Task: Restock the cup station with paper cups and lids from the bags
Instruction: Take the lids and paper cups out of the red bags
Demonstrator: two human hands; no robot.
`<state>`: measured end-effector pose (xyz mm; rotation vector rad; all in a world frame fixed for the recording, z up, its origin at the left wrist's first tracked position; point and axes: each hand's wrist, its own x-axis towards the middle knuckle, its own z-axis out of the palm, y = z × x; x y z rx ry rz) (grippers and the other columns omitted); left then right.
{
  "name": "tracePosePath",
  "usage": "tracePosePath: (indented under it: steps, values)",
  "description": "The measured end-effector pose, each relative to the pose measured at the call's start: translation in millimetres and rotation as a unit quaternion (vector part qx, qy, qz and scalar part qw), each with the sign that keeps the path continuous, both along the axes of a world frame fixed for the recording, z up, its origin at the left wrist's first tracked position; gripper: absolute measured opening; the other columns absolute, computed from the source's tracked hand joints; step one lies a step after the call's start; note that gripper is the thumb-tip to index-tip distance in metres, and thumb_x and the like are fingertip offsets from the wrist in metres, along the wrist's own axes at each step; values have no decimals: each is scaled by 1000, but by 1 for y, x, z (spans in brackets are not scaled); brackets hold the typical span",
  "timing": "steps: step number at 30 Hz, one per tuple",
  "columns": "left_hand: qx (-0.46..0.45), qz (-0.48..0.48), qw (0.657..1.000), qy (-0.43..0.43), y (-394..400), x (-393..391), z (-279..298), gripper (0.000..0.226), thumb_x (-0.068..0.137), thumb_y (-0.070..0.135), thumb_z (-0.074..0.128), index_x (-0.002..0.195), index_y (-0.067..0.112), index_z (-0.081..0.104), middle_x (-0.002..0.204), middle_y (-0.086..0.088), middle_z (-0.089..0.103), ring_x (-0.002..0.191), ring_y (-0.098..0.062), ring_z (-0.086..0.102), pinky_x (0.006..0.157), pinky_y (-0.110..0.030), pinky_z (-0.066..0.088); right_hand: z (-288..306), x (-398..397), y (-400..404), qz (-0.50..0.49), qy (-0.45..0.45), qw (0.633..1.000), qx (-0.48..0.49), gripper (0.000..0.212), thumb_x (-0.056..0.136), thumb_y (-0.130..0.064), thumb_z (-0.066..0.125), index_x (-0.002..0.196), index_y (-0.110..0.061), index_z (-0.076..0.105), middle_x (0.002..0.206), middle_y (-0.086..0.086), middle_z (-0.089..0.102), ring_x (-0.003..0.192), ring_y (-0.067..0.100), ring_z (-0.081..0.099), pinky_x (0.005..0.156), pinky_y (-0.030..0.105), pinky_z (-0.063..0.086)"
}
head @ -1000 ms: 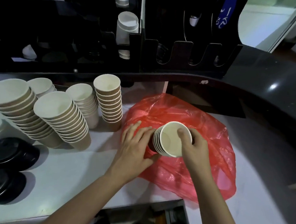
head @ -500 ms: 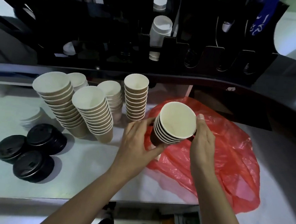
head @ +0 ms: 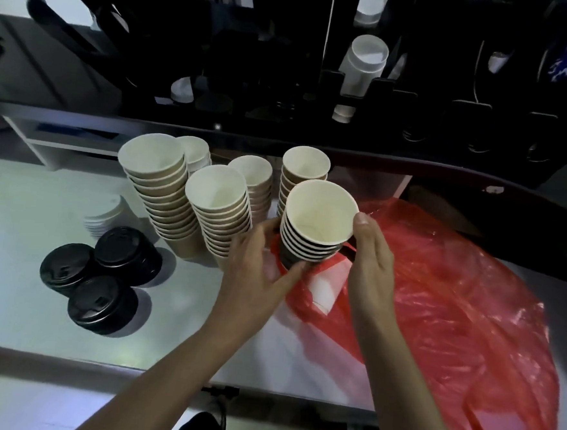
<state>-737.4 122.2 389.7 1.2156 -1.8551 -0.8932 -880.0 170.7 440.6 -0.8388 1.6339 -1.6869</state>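
- The left hand (head: 258,273) has its fingers (head: 291,271) wrapped round the base of a short stack of dark paper cups (head: 314,230).
- The right hand (head: 370,271) grasps the stack's far side, thumb at the top rim.
- The stack is tilted, held above the red bag (head: 453,310) on the table (head: 22,230).
- Brown cup stacks (head: 163,193) stand just left; black lids (head: 103,279) lie further left.

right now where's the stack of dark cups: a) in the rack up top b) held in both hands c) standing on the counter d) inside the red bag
b: the dark cups are gripped by the left hand and right hand, raised above the red bag.
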Motion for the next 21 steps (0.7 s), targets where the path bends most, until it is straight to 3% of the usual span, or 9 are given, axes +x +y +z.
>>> tracePosePath:
  steps: [4,11,16,19,21]
  values:
    - [-17,-10,998,59,-1,6,6,66,88,48,76,143,30,45,139,14,52,134,-13,49,107,-46,47,13,9,-2,18,-6,999,-31,30,110,-26,40,93,-43,56,79,-48,61,85,-30,55,71,-5,39]
    - [-47,1,996,80,-4,12,14,65,88,41,78,142,26,46,137,10,55,130,-18,54,103,-46,50,23,16,-6,27,-2,998,-56,32,111,-25,38,98,-42,62,89,-42,67,94,-24,59,77,0,42]
    - [-47,-1,995,89,0,16,20,67,83,49,78,140,37,44,135,10,57,129,-16,56,101,-43,52,27,19,0,28,7,997,-72,33,110,-23,37,98,-42,62,88,-43,66,93,-25,59,75,-2,41]
    - [-50,-7,994,99,3,16,27,67,81,51,78,137,42,43,131,9,59,124,-15,59,98,-36,54,31,19,3,20,8,996,-87,35,106,-37,39,92,-46,70,93,-37,70,97,-19,62,77,1,44]
    - [-58,-6,993,102,5,16,29,66,80,50,79,135,44,43,128,9,60,120,-15,60,95,-28,54,32,18,4,25,11,995,-94,33,97,-51,39,101,-43,70,105,-27,72,107,-7,65,82,5,46]
